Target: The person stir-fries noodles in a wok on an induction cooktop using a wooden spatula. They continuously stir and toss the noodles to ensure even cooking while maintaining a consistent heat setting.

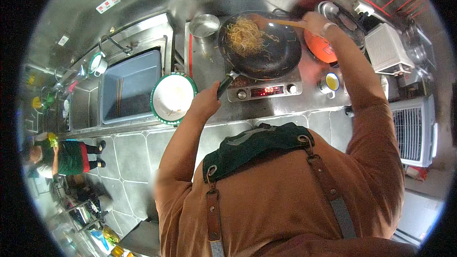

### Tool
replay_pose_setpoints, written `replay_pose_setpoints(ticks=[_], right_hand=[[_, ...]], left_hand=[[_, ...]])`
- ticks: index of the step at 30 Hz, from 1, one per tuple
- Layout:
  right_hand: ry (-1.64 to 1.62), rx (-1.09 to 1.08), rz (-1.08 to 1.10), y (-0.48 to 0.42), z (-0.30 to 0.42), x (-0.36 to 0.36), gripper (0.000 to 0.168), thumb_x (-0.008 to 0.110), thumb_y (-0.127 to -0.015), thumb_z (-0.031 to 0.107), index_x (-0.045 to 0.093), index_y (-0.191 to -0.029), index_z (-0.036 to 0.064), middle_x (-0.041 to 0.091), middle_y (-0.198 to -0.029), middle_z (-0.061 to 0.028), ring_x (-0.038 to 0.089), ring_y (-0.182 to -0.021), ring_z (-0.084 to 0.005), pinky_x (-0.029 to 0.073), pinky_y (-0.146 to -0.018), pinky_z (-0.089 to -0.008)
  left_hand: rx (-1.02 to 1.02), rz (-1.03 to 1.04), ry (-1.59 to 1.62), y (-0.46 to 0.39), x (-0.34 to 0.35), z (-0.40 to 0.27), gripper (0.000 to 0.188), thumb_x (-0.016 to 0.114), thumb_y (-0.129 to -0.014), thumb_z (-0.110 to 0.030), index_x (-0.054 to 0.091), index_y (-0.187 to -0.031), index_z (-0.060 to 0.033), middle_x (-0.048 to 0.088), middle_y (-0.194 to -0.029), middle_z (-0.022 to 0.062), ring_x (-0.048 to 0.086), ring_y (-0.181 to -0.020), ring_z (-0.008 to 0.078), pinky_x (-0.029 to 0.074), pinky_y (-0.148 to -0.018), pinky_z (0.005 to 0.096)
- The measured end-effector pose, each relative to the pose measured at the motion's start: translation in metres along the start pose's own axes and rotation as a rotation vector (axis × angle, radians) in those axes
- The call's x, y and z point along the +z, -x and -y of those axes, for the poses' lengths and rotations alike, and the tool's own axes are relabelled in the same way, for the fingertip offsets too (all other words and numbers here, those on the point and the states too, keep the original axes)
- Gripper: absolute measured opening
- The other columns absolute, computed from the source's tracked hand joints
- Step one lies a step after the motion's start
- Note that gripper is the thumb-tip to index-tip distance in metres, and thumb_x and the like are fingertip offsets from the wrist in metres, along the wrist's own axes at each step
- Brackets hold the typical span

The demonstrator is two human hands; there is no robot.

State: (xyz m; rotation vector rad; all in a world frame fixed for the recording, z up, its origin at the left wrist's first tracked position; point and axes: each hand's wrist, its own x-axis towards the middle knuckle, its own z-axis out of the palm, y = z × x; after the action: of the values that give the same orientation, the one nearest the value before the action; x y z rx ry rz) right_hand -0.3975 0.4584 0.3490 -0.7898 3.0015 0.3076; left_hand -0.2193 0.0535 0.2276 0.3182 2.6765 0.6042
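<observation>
My left hand [206,100] grips the black handle of a dark wok [275,62], which sits on an induction cooker [265,92] with a lit red display. In the wok's left half lies a heap of yellowish noodles or shredded food [246,37]. My right hand [316,24] holds a wooden spatula [282,22] whose head rests at the upper edge of that heap. Scattered shreds stick to the lower part of the wok. A green-rimmed white basin [173,98] stands just left of my left hand.
Left of the wok are a metal bowl [204,25] and a sink holding a grey plastic tub [132,85] with chopsticks. An orange lid or bowl [319,46], an enamel mug of yellow liquid [332,82] and a white box-shaped appliance [387,50] stand right. Another person [68,157] stands far left.
</observation>
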Motion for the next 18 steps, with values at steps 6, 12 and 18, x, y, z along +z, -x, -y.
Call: replay_pose_setpoints(ticks=[6, 12, 18], right_hand=[[0.108, -0.057, 0.104, -0.014, 0.117, -0.072, 0.023, 0.057, -0.087, 0.020, 0.074, -0.085, 0.005, 0.071, -0.089, -0.0179, 0.069, -0.085, -0.0364, 0.055, -0.078, -0.0440], [0.331, -0.251, 0.247, 0.074, 0.131, -0.083, 0.019, 0.059, -0.081, 0.019, 0.073, -0.080, 0.006, 0.069, -0.073, -0.0142, 0.069, -0.069, -0.0334, 0.055, -0.062, -0.0447], [0.387, -0.230, 0.093, 0.147, 0.067, -0.119, 0.027, 0.058, -0.089, 0.035, 0.072, -0.093, 0.013, 0.066, -0.076, -0.0098, 0.065, -0.069, -0.0285, 0.050, -0.058, -0.0438]], left_hand=[[-0.016, -0.042, -0.013, 0.000, 0.015, 0.015, 0.067, 0.064, -0.079, -0.010, 0.037, -0.141, -0.0125, 0.066, -0.093, 0.0280, 0.064, -0.091, 0.0446, 0.050, -0.080, 0.0522], [-0.028, -0.014, -0.020, 0.002, 0.010, 0.006, 0.054, 0.061, -0.080, -0.011, 0.043, -0.131, -0.0093, 0.066, -0.094, 0.0274, 0.065, -0.090, 0.0450, 0.050, -0.079, 0.0540], [-0.042, 0.015, -0.022, 0.002, 0.008, 0.001, 0.054, 0.061, -0.081, -0.011, 0.043, -0.132, -0.0085, 0.067, -0.095, 0.0268, 0.065, -0.091, 0.0446, 0.051, -0.080, 0.0532]])
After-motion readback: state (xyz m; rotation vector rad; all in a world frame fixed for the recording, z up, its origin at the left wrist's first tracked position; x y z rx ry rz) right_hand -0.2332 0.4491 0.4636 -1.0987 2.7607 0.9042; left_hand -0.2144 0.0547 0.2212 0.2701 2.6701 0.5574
